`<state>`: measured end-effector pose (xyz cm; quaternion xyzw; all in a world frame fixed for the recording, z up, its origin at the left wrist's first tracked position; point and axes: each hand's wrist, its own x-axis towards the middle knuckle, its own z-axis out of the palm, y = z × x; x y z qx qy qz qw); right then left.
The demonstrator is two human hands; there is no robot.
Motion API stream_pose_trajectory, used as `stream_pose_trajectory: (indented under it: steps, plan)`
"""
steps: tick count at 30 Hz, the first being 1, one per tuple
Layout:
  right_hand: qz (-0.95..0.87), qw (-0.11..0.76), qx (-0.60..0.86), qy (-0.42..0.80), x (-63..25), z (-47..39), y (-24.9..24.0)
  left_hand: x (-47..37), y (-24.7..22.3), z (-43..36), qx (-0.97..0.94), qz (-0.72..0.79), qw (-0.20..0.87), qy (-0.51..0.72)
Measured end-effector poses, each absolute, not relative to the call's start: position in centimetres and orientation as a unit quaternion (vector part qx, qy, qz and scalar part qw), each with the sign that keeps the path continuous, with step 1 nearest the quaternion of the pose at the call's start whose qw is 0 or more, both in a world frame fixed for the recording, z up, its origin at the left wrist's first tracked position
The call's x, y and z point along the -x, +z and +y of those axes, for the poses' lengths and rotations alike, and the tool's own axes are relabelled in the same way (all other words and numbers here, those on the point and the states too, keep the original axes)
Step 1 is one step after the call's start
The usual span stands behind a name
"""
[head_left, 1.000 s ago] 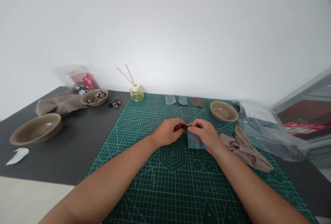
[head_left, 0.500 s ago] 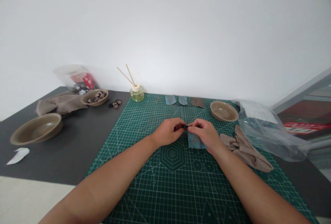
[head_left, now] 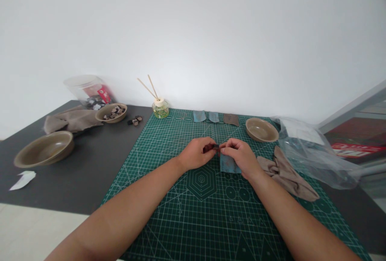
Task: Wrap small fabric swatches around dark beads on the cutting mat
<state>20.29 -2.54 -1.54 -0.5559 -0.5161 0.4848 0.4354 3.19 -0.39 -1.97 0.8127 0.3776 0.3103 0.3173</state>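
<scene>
My left hand point(head_left: 199, 153) pinches a small dark piece point(head_left: 216, 146) between thumb and fingers above the green cutting mat point(head_left: 169, 140). Close by on its right, my right hand point(head_left: 238, 154) has thumb and forefinger pressed together at the edge of that piece. Whether the right fingertips grip the dark piece or something smaller is too fine to tell. Under the right hand hangs or lies a blue-grey fabric piece point(head_left: 229, 164), partly covered by the fingers. A crumpled brown cloth point(head_left: 289, 176) lies right of my right wrist.
Two blue fabric squares point(head_left: 199, 116) and a brown square point(head_left: 231, 119) line the mat's back edge. Bowls stand right point(head_left: 261, 129) and left point(head_left: 44, 150); another bowl point(head_left: 111, 114) holds small pieces. A reed diffuser point(head_left: 160, 108), clear jar point(head_left: 90, 90) and plastic bag point(head_left: 313, 152) stand around.
The right fingertips have shifted slightly away from the left ones, and more of the dark piece shows between them. The other things stay where they were.
</scene>
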Motion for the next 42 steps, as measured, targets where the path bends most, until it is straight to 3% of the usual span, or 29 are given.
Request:
stream_pose_trajectory:
  steps: [15, 29, 42]
  plan:
    - [-0.511, 0.432, 0.546, 0.505, -20.04, -2.60, -1.40, -3.03, -1.94, -0.34, -0.826, 0.349, 0.315, 0.310]
    - [-0.621, 0.371, 0.577, 0.378, -20.27, -2.35, -1.91, -3.06, -2.57, -0.04, -0.845, 0.311, 0.291, 0.323]
    - [-0.619, 0.372, 0.585, 0.368, -20.11, -2.46, -1.66, -3.10, -2.13, -0.32, -0.834, 0.345, 0.307, 0.301]
